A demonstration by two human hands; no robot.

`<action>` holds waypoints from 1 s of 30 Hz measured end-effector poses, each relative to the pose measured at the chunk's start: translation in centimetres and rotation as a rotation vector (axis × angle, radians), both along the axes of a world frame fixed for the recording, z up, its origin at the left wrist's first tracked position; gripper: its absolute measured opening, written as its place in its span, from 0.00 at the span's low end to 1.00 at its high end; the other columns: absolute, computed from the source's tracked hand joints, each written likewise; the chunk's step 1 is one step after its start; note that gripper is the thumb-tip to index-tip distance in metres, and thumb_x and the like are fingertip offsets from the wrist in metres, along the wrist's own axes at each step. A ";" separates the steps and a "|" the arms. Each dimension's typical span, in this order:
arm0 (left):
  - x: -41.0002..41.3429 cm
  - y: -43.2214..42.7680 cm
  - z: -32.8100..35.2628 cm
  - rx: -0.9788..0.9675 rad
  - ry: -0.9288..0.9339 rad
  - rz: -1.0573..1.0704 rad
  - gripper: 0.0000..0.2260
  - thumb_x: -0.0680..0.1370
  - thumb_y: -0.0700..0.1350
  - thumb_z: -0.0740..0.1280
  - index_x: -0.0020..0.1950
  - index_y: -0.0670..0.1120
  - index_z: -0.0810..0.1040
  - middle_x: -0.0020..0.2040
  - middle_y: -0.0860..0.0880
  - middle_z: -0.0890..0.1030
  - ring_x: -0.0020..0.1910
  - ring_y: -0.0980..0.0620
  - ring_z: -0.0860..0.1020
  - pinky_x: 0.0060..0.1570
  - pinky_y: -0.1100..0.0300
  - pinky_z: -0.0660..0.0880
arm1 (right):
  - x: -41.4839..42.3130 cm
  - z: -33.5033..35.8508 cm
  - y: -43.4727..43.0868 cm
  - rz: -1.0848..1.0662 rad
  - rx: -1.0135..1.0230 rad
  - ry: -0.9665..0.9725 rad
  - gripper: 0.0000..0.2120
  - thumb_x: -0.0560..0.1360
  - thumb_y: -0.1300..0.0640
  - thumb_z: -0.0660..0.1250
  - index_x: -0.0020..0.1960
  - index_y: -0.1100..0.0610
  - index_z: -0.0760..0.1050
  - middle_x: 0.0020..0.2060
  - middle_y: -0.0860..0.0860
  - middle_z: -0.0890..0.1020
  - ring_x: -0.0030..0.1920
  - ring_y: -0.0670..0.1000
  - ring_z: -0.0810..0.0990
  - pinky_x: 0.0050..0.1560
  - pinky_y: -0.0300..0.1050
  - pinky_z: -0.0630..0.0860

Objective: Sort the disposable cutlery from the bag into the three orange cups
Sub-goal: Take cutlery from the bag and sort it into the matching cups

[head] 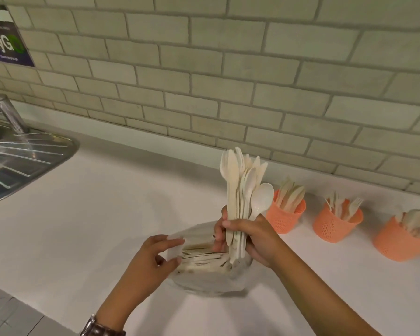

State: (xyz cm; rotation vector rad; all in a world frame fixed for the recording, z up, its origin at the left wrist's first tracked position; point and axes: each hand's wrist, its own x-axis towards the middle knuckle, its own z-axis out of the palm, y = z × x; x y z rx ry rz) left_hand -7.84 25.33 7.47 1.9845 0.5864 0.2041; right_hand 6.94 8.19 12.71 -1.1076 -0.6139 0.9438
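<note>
Our right hand (255,238) grips a cutlery bundle (240,185) upright over the bag (204,280); our left hand (153,253) pinches its mouth.

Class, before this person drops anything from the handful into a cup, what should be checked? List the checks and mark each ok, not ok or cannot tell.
1. Right hand grips the bundle securely: ok.
2. Left hand holds the bag steady: ok.
3. Bundle is one type only: not ok, forks and spoons are mixed.
4. Left cup, middle cup and right cup stand upright on the counter: ok.
5. Each cup holds a single type: cannot tell, too blurred.
6. Bag emptied: not ok, cutlery remains inside.
</note>
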 end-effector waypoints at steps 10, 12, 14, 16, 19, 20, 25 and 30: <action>3.7 -6.4 3.8 0.137 -0.285 0.038 0.11 0.74 0.39 0.68 0.46 0.57 0.80 0.49 0.58 0.77 0.37 0.54 0.76 0.38 0.77 0.70 | -2.7 -0.1 -9.4 -0.423 -0.006 0.096 0.02 0.71 0.60 0.65 0.41 0.59 0.73 0.23 0.55 0.70 0.17 0.50 0.65 0.22 0.36 0.63; 5.2 -10.0 4.1 -0.182 -0.309 0.053 0.10 0.77 0.40 0.63 0.47 0.54 0.81 0.49 0.55 0.81 0.40 0.53 0.77 0.41 0.71 0.73 | -3.0 0.3 -11.2 -0.510 0.015 0.061 0.04 0.72 0.59 0.65 0.39 0.57 0.74 0.24 0.55 0.71 0.18 0.50 0.66 0.22 0.37 0.65; 6.9 -14.3 4.0 -0.692 -0.211 0.032 0.12 0.80 0.44 0.57 0.50 0.50 0.80 0.52 0.49 0.82 0.46 0.51 0.77 0.45 0.62 0.73 | -3.1 1.0 -13.0 -0.604 0.009 -0.006 0.05 0.73 0.58 0.65 0.38 0.55 0.75 0.25 0.56 0.72 0.19 0.52 0.68 0.24 0.40 0.68; 8.2 -18.8 4.1 -1.144 -0.055 0.003 0.16 0.79 0.50 0.54 0.53 0.47 0.80 0.51 0.47 0.83 0.48 0.50 0.77 0.49 0.56 0.72 | -3.0 1.9 -14.9 -0.693 -0.012 -0.089 0.06 0.72 0.56 0.66 0.37 0.54 0.76 0.26 0.57 0.74 0.22 0.54 0.71 0.27 0.44 0.71; 9.6 -25.3 5.4 -1.574 0.065 -0.001 0.19 0.77 0.50 0.54 0.45 0.44 0.83 0.43 0.45 0.85 0.42 0.46 0.82 0.49 0.52 0.72 | -2.9 3.2 -18.0 -0.818 -0.053 -0.156 0.03 0.68 0.56 0.69 0.36 0.54 0.78 0.30 0.54 0.80 0.31 0.54 0.78 0.36 0.48 0.77; 9.9 -27.3 6.3 -1.646 0.072 0.013 0.19 0.77 0.49 0.55 0.42 0.43 0.83 0.40 0.43 0.85 0.36 0.45 0.84 0.47 0.52 0.72 | -2.8 3.4 -19.1 -0.861 -0.066 -0.177 0.01 0.67 0.57 0.70 0.37 0.53 0.79 0.31 0.52 0.81 0.34 0.51 0.80 0.39 0.44 0.78; 11.9 -35.3 8.4 -1.760 0.094 0.155 0.13 0.75 0.45 0.60 0.43 0.43 0.84 0.36 0.43 0.85 0.32 0.44 0.84 0.43 0.54 0.79 | -2.6 3.4 -25.5 -0.936 -0.193 -0.291 0.12 0.67 0.70 0.71 0.35 0.53 0.80 0.32 0.49 0.83 0.36 0.46 0.83 0.37 0.35 0.77; 12.8 -42.3 7.9 -1.761 0.029 0.164 0.14 0.75 0.44 0.56 0.35 0.44 0.79 0.27 0.47 0.78 0.25 0.48 0.80 0.27 0.61 0.78 | -1.8 2.7 -31.8 -0.863 -0.274 -0.291 0.13 0.70 0.67 0.69 0.31 0.54 0.78 0.29 0.50 0.81 0.33 0.46 0.80 0.36 0.35 0.76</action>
